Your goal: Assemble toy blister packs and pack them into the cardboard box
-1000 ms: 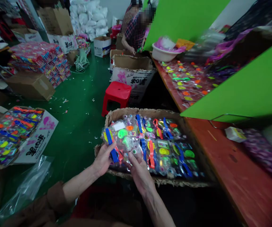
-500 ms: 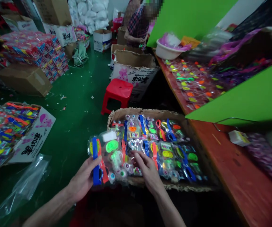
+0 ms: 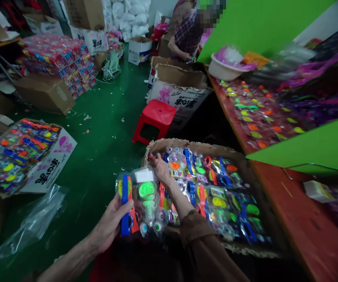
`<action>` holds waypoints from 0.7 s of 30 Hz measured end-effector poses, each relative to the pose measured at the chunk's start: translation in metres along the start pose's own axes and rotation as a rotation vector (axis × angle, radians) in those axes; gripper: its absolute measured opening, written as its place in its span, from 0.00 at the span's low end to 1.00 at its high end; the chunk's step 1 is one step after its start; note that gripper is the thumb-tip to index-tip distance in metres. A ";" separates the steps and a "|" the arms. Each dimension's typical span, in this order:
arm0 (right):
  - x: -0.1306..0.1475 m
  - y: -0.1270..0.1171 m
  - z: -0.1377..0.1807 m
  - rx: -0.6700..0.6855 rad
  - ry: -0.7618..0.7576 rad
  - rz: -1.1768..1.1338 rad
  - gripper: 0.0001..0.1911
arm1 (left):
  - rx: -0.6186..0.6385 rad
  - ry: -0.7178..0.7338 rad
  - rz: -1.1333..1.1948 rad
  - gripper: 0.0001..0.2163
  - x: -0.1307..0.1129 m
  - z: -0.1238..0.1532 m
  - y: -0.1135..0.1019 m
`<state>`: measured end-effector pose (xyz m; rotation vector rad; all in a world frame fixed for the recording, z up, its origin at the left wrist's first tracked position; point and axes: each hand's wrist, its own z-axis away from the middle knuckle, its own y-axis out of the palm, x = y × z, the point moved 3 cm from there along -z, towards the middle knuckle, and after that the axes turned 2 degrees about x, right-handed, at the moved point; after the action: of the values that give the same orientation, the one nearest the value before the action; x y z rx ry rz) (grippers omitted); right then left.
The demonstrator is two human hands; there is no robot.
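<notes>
My left hand [image 3: 114,219] is closed on the left edge of a clear blister pack of toys [image 3: 147,203], with its thumb on top. The pack shows a blue strap, an orange strap, green pieces and eyeball toys. It is held over the left front edge of a cardboard box [image 3: 233,150]. Inside that box lie rows of similar toy packs [image 3: 218,201]. My right hand [image 3: 163,170] reaches across to the box's far left corner. Its fingers are bent down together beside a red piece there, and what they grip is hidden.
A red stool [image 3: 158,113] stands behind the box, before an open carton [image 3: 180,96]. At left is another carton of toy packs [image 3: 18,152]. A wooden table [image 3: 312,219] with a green partition [image 3: 309,137] runs along the right. A person [image 3: 186,35] works at the back.
My right hand has moved from the middle of the packs to the box's far left corner. The left hand still holds its pack. The whole view has shifted slightly.
</notes>
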<state>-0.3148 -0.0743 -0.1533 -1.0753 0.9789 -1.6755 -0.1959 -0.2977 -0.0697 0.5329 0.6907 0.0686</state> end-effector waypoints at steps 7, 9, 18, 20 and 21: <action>-0.010 0.003 -0.008 -0.056 -0.054 -0.083 0.10 | -0.022 -0.076 -0.054 0.31 0.002 0.009 -0.014; -0.022 -0.010 -0.004 -0.099 -0.060 -0.125 0.07 | -0.017 -0.093 -0.087 0.32 0.005 0.012 -0.015; -0.112 -0.079 0.074 -0.287 -0.103 -0.884 0.14 | 0.034 -0.150 -0.172 0.32 0.018 0.012 -0.001; -0.111 -0.081 0.096 -0.233 -0.118 -0.957 0.14 | 0.039 -0.177 -0.192 0.32 0.022 0.011 0.002; -0.107 -0.081 0.106 -0.201 -0.133 -0.971 0.14 | 0.045 -0.177 -0.202 0.32 0.024 0.010 0.003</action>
<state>-0.2120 0.0348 -0.0709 -1.9705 0.5486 -2.2254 -0.1712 -0.2941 -0.0758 0.5031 0.5702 -0.1813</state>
